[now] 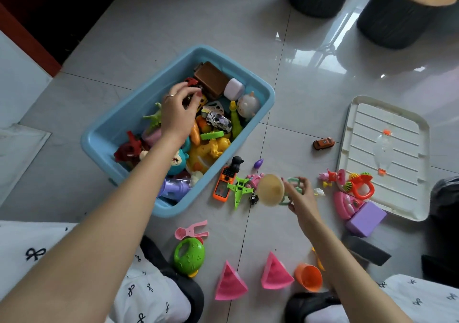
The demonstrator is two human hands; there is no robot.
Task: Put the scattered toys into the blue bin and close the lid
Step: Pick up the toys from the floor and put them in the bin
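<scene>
My left hand (177, 114) is over the blue bin (119, 121), fingers pinched on a small dark toy; my right hand (301, 196), beside the bin, grips a tan disc (270, 189).

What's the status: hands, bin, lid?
Left hand over blue bin, grip on small toy. Right hand holds tan disc. Lid off, toys scattered.
</scene>
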